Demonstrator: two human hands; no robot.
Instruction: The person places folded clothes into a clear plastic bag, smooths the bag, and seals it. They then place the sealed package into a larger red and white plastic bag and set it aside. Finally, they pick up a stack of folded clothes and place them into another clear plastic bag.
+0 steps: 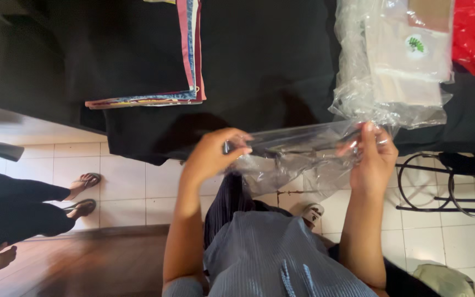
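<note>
Head view records both hands closed on a clear plastic bag, stretched between them just off the table's near edge: left hand pinching one end, right hand gripping the other. Advisable practice: keep the film taut and level, fingertips at the rim. A stack of bagged cloth items lies at the far right corner; folded fabric sits left. Bag contents are indistinct, and glare hides its opening.
</note>
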